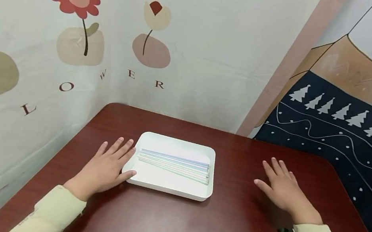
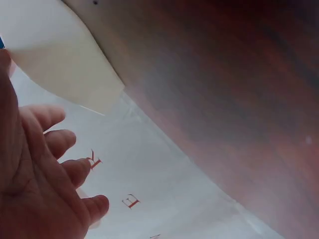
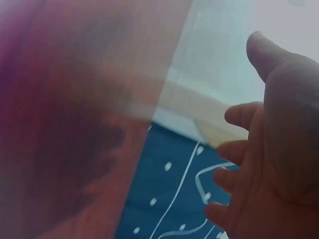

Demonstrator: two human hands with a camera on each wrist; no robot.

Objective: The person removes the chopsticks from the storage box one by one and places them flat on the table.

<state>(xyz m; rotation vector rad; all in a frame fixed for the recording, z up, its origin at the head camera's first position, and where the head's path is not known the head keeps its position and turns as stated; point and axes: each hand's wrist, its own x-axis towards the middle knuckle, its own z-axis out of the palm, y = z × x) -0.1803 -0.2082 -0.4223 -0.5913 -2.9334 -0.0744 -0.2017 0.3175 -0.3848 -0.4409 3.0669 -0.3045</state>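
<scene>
Between two hands [image 1: 100,171] [image 1: 284,191], one white tray [image 1: 158,181] holds several thin sticks [image 1: 182,166].

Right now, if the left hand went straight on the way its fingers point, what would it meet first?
Probably the white tray. In the head view, the left hand is right at its left side, though height is hard to judge, so it might pass above instead.
</scene>
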